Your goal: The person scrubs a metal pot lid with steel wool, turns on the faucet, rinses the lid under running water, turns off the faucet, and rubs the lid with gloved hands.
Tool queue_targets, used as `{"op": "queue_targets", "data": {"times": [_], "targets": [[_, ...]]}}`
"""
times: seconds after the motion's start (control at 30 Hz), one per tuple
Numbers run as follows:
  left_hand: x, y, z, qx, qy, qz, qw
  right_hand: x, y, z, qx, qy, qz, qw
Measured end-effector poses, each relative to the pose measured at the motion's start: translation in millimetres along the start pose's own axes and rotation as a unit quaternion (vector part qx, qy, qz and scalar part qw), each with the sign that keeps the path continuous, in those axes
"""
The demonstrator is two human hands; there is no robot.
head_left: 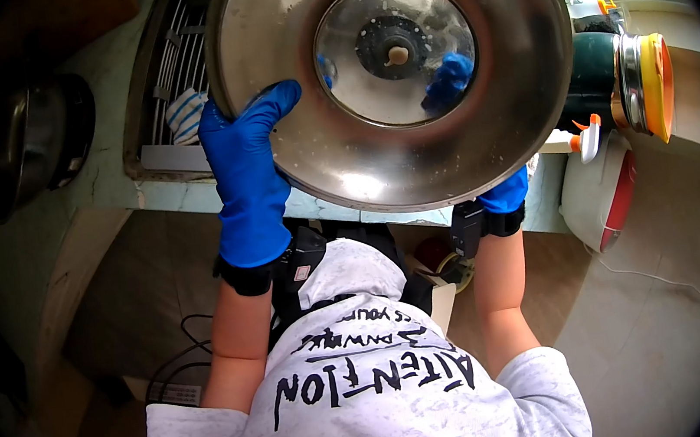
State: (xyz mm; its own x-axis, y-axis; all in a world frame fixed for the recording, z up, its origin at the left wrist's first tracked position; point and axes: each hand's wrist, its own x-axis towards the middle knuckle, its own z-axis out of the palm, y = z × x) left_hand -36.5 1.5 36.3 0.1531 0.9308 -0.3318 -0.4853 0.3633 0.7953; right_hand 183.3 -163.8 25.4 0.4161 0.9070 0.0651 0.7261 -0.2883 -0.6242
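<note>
A large round steel lid (518,93) is raised in front of me, tilted. Its wide rim surrounds a glossy round centre with a pale knob or screw in the middle and whitish spots around it. My left hand (246,153), in a blue rubber glove, grips the lid's left edge, thumb over the face and fingers behind. My right hand (504,193), gloved in the same blue, is under the lower right edge, mostly hidden by it. Blue glove fingers show in the centre, through it or as a reflection; I cannot tell which.
A striped cloth (185,116) lies by a metal rack (173,57) on the counter (177,196). On the right are a dark green container (595,79) with a yellow rim, an orange-and-white spray nozzle (589,139) and a white-and-red appliance (596,193). A dark pan (18,146) sits far left.
</note>
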Motion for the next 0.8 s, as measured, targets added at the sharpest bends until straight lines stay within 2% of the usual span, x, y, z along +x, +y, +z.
{"op": "queue_targets", "data": {"times": [0.07,0.1,0.13,0.2,0.23,0.27,0.33,0.4,0.47,0.5,0.57,0.7,0.77,0.8], "targets": [[-1,3,2,0.004,0.007,0.017,1.000,-1,-14,7,-0.134,0.001,-0.107,0.985],[-2,4,3,0.003,0.007,0.017,1.000,2,-24,12,-0.083,0.000,-0.032,0.996],[-2,5,3,0.024,0.014,0.027,0.999,4,-25,15,-0.084,-0.001,-0.033,0.996],[-5,6,7,0.047,0.022,0.035,0.998,11,-21,21,-0.102,-0.065,-0.054,0.991],[-7,6,9,0.054,0.026,0.060,0.996,24,-47,23,0.115,-0.047,-0.043,0.991],[-9,7,11,0.060,0.030,0.085,0.994,27,-35,29,0.113,-0.048,-0.042,0.992],[-11,7,11,0.072,0.042,0.098,0.992,30,-15,46,0.214,-0.044,0.012,0.976],[-14,7,10,0.084,0.055,0.110,0.989,29,-21,42,0.191,-0.024,0.020,0.981],[-17,7,10,0.101,0.067,0.106,0.987,29,-17,39,0.350,0.010,0.056,0.935],[-17,7,9,0.100,0.068,0.106,0.987,29,-18,37,0.348,0.009,0.055,0.936],[-18,6,9,0.094,0.056,0.110,0.988,28,-23,29,0.263,0.000,0.028,0.964],[-18,4,9,0.071,0.040,0.103,0.991,20,-18,20,0.246,0.007,0.035,0.969],[-16,6,8,0.017,0.025,0.045,0.999,12,-10,18,0.016,0.054,-0.048,0.997],[-15,5,7,0.016,0.024,0.047,0.998,10,-9,17,0.016,0.056,-0.050,0.997]]}}
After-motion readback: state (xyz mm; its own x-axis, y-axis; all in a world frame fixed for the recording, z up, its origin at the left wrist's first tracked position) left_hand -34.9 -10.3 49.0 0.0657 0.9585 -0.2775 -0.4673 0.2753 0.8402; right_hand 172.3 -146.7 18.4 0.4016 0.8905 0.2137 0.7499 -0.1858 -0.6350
